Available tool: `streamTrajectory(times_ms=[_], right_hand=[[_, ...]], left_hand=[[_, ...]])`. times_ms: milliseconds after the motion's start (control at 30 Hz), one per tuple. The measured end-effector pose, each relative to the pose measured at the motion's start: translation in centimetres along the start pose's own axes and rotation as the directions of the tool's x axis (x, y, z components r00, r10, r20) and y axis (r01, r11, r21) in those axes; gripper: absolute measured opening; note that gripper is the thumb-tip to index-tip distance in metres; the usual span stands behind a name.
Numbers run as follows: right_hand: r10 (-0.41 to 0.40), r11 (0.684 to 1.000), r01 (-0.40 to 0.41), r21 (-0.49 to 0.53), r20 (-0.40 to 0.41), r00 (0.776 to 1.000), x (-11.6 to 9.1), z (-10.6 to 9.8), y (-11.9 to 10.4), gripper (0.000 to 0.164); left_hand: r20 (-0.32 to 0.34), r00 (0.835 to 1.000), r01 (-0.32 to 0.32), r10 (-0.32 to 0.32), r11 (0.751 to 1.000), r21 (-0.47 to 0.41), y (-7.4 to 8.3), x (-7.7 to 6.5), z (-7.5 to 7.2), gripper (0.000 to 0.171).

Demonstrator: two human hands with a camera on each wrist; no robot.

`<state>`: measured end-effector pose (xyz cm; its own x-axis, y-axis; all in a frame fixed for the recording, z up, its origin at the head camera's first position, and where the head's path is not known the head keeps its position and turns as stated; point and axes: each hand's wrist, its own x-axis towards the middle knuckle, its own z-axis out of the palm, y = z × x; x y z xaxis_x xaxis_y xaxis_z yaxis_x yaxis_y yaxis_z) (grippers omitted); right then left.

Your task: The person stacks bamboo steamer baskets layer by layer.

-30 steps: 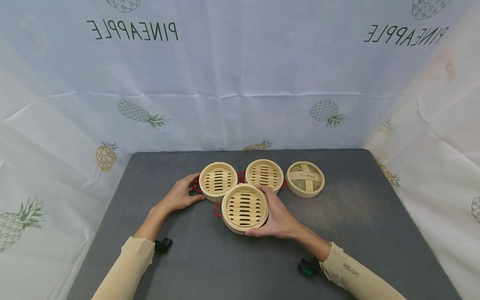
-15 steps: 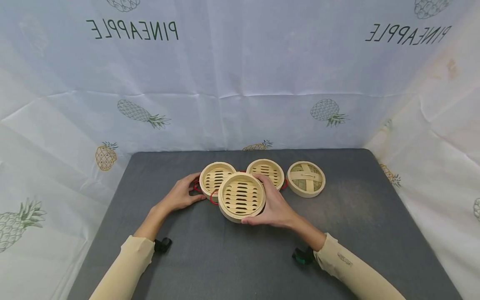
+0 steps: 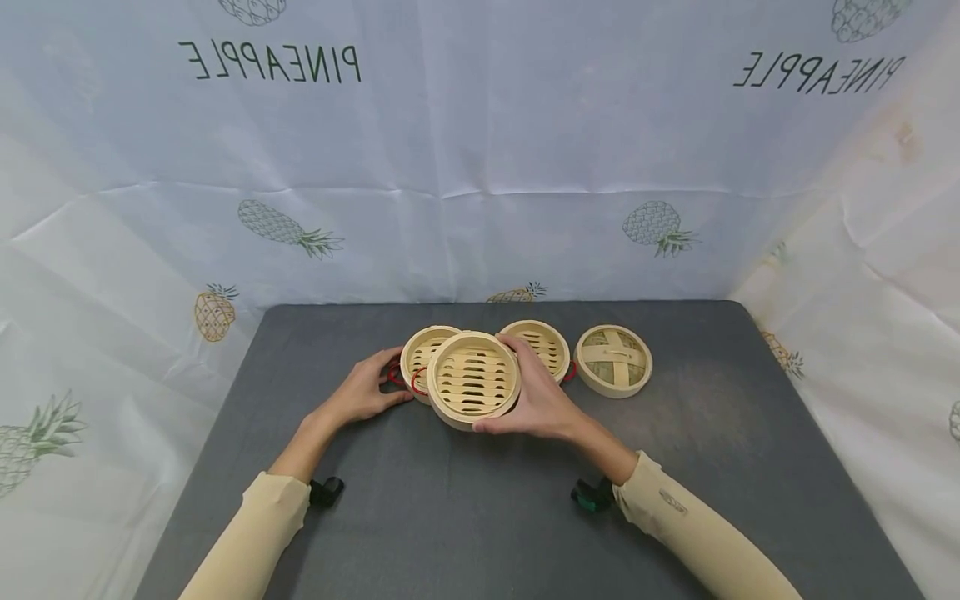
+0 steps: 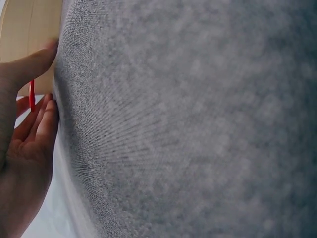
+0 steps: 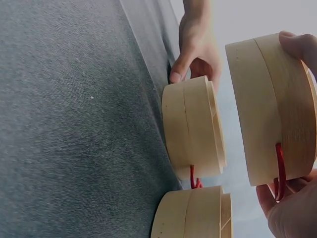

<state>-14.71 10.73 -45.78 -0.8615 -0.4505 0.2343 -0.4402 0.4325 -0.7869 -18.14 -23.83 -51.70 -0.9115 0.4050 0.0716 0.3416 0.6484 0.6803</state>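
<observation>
My right hand grips a round bamboo steamer basket by its right side, thumb at the front. Slatted inside and fitted with red loops, it is raised off the table, as the right wrist view shows. In the head view it overlaps a second bamboo steamer basket, partly hidden behind it. That second basket stands on the table. My left hand holds its left side between thumb and fingers, around a red loop.
Right of the raised basket stands a third steamer basket, partly covered by my right hand. Farther right lies a woven bamboo lid. The dark grey table ends at a pineapple-print curtain.
My right hand has lifted its steamer basket and moved it away from me and leftward, over the front of the left basket. My left hand has stayed in place.
</observation>
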Motion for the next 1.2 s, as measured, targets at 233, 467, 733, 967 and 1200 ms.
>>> streamTrajectory(times_ms=[233, 467, 733, 967, 1200], right_hand=[[0.027, 1.0, -0.027, 0.004, 0.04, 0.999, 0.4, 0.1, 0.0, 0.128], [0.049, 0.999, -0.05, 0.017, 0.046, 0.998, 0.9, 0.4, 0.1, 0.127], [0.054, 0.998, -0.056, 0.029, 0.052, 0.997, 1.7, 0.6, 0.3, 0.129], [0.046, 0.999, -0.046, 0.005, 0.045, 0.998, 2.4, 0.7, 0.4, 0.128], [0.015, 1.0, -0.016, 0.012, 0.052, 0.999, 3.1, 1.0, 0.3, 0.13]], left_hand=[[0.008, 1.0, 0.015, -0.015, 1.0, 0.002, 0.1, -0.2, 0.1, 0.082], [0.002, 1.0, 0.019, -0.019, 1.0, 0.011, 0.3, -0.3, 0.1, 0.082], [0.003, 1.0, 0.029, -0.029, 1.0, 0.01, 0.4, -0.3, 0.0, 0.081], [0.007, 1.0, 0.025, -0.025, 1.0, 0.001, 0.3, -0.2, 0.0, 0.082], [0.0, 1.0, 0.026, -0.026, 1.0, 0.013, 0.3, -0.1, -0.1, 0.083]])
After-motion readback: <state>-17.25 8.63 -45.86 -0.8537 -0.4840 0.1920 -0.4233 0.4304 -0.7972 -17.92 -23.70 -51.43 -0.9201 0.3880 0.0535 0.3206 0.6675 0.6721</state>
